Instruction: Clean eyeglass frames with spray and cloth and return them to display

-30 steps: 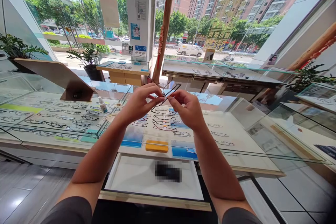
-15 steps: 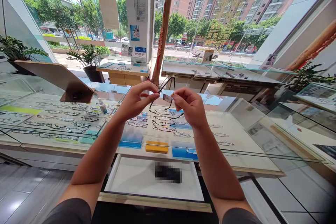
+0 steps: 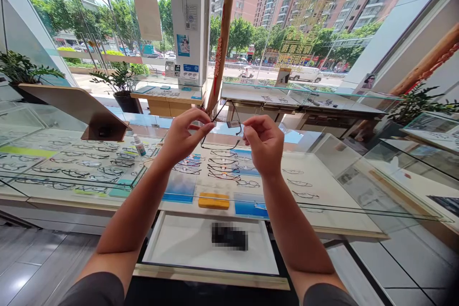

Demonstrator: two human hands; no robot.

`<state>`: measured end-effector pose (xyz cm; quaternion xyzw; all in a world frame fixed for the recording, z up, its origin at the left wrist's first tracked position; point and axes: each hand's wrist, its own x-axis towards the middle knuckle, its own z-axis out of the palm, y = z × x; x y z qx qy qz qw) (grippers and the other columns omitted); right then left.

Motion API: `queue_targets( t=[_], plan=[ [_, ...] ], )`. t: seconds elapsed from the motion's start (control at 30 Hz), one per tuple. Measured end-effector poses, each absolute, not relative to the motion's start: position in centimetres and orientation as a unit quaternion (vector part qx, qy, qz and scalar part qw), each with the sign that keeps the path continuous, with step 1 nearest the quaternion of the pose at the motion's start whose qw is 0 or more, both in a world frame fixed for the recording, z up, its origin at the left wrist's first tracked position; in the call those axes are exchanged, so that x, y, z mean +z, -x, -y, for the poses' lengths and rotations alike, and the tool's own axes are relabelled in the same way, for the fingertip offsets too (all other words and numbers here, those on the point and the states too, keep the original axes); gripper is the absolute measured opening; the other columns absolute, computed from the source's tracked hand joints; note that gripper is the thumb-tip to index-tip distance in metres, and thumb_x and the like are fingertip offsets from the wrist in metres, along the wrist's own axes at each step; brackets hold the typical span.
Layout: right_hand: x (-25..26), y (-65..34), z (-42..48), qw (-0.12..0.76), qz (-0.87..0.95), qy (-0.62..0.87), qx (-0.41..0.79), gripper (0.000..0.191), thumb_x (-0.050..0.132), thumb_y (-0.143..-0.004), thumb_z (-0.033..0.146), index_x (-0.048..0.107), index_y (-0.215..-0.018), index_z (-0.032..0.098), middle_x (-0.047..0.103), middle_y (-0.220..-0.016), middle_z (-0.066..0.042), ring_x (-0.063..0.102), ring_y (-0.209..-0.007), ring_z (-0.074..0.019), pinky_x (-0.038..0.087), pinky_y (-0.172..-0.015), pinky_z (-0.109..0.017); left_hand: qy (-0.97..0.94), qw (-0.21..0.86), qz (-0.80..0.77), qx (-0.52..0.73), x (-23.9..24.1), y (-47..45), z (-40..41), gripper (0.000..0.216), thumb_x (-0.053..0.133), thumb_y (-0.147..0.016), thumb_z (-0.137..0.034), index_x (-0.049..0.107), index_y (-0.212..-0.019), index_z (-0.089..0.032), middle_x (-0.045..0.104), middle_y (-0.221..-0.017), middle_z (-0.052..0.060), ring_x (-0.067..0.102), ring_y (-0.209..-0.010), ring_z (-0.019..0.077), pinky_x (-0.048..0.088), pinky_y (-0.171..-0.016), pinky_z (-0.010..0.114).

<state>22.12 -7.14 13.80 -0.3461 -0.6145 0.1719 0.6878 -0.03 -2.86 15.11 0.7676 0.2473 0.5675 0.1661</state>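
My left hand [image 3: 188,134] pinches a pair of thin dark-framed eyeglasses [image 3: 235,108] between thumb and fingers, holding it up above the glass counter. A small pale tag [image 3: 234,124] hangs on the glasses. Just to the right of them is my right hand [image 3: 266,142], its fingers curled in with the thumb close to them. A narrow gap separates its fingertips from the end of a temple arm, and nothing shows in its grip. Below the hands, a column of eyeglasses [image 3: 224,168] lies inside the display case.
The glass display counter [image 3: 344,220] spans the view, with more frames [image 3: 77,172] at left. On or in it are a spray bottle [image 3: 139,145], a yellow case [image 3: 213,200] and a tilted mirror stand [image 3: 71,105]. An open white drawer [image 3: 179,244] holds a blurred dark object [image 3: 229,236].
My right hand has let go of the eyeglasses and moved slightly right. The glasses have turned a little in my left hand, which keeps its pinch.
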Motion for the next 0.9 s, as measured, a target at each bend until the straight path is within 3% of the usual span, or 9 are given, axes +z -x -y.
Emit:
queue_targets(
  t=[0.2, 0.33, 0.43, 0.67, 0.8, 0.9],
  plan=[
    [13.9, -21.3, 8.1, 0.621, 0.674, 0.356, 0.182, 0.002, 0.065, -0.093, 0.026, 0.067, -0.093, 0.025, 0.083, -0.114, -0.005, 0.077, -0.087, -0.0188, 0.060, -0.075, -0.037, -0.735, 0.167, -0.261, 0.603, 14.7, -0.6, 2.9, 0.022, 0.077, -0.099, -0.043, 0.072, -0.093, -0.022, 0.074, -0.098, 0.006, 0.071, -0.092, 0.0155, 0.061, -0.074, 0.023],
    [13.7, -21.6, 7.7, 0.621, 0.674, 0.378, 0.130, 0.001, 0.066, -0.093, 0.026, 0.067, -0.093, 0.025, 0.080, -0.137, -0.008, 0.078, -0.113, -0.0254, 0.061, -0.078, -0.037, -0.746, 0.172, -0.259, 0.588, 14.8, -0.5, 3.0, 0.023, 0.077, -0.098, -0.044, 0.072, -0.093, -0.022, 0.074, -0.096, 0.006, 0.071, -0.090, 0.0159, 0.061, -0.071, 0.023],
    [13.6, -22.2, 7.3, 0.630, 0.671, 0.382, 0.086, 0.003, 0.066, -0.094, 0.025, 0.069, -0.093, 0.026, 0.074, -0.149, -0.008, 0.076, -0.122, -0.0271, 0.061, -0.080, -0.038, -0.764, 0.167, -0.258, 0.567, 15.1, -0.2, 3.1, 0.023, 0.077, -0.098, -0.044, 0.073, -0.092, -0.022, 0.075, -0.094, 0.006, 0.070, -0.088, 0.0160, 0.058, -0.068, 0.022],
    [13.6, -22.7, 6.7, 0.630, 0.680, 0.371, 0.053, 0.009, 0.066, -0.096, 0.025, 0.074, -0.092, 0.026, 0.075, -0.146, -0.007, 0.070, -0.130, -0.0295, 0.061, -0.090, -0.045, -0.786, 0.183, -0.261, 0.530, 14.9, 0.0, 2.8, 0.023, 0.077, -0.099, -0.044, 0.075, -0.094, -0.021, 0.075, -0.094, 0.006, 0.070, -0.087, 0.0149, 0.057, -0.068, 0.021],
    [13.4, -22.0, 6.5, 0.579, 0.735, 0.351, 0.036, 0.014, 0.063, -0.097, 0.022, 0.074, -0.089, 0.026, 0.077, -0.136, -0.008, 0.070, -0.125, -0.0288, 0.054, -0.108, -0.052, -0.777, 0.225, -0.255, 0.530, 14.5, -0.3, 2.8, 0.025, 0.077, -0.099, -0.045, 0.075, -0.096, -0.021, 0.074, -0.096, 0.007, 0.070, -0.091, 0.0166, 0.059, -0.068, 0.022],
    [13.1, -21.5, 6.4, 0.528, 0.773, 0.352, 0.017, 0.017, 0.060, -0.099, 0.022, 0.071, -0.087, 0.025, 0.078, -0.123, -0.008, 0.069, -0.119, -0.0278, 0.050, -0.110, -0.049, -0.772, 0.241, -0.245, 0.535, 14.4, -0.7, 3.0, 0.025, 0.079, -0.098, -0.046, 0.074, -0.095, -0.021, 0.072, -0.101, 0.008, 0.069, -0.095, 0.0173, 0.057, -0.064, 0.020]
  ],
)
